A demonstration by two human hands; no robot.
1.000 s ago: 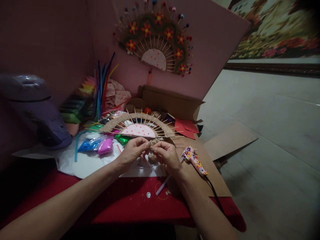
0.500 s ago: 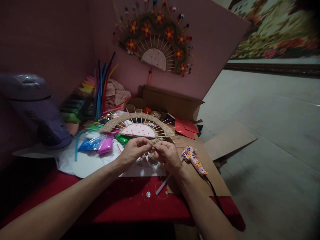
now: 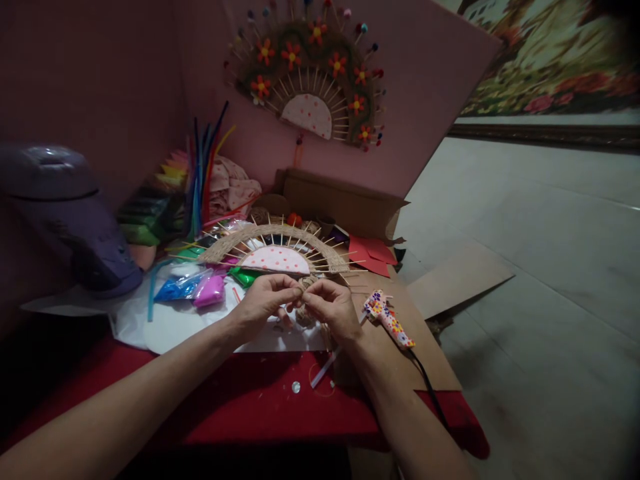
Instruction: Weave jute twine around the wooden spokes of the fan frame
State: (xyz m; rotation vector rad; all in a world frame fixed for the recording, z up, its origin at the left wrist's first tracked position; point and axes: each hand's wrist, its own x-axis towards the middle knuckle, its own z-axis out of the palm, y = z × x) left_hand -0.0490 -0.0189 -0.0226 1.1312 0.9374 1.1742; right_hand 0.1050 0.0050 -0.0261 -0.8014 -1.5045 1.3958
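Note:
My left hand (image 3: 273, 298) and my right hand (image 3: 331, 308) meet fingertip to fingertip over the near side of the table. Both are closed in a pinch on a thin strand of jute twine, mostly hidden by the fingers. Brown jute twine (image 3: 304, 316) shows below and behind them. Just beyond lies a half-round fan shape with a twine-wrapped arch (image 3: 230, 245), thin sticks poking outward, and a pink dotted half-circle (image 3: 276, 261) at its centre.
A flower-patterned glue gun (image 3: 390, 320) lies on cardboard (image 3: 425, 363) at the right, its black cord trailing forward. Bagged blue clay (image 3: 175, 288), pipe cleaners (image 3: 200, 177) and a purple bottle (image 3: 75, 227) stand left. A finished flowered fan (image 3: 305, 80) hangs behind.
The fingertips have shifted slightly against each other, still pinched together. The whole view has moved very slightly; the objects on the table lie as before.

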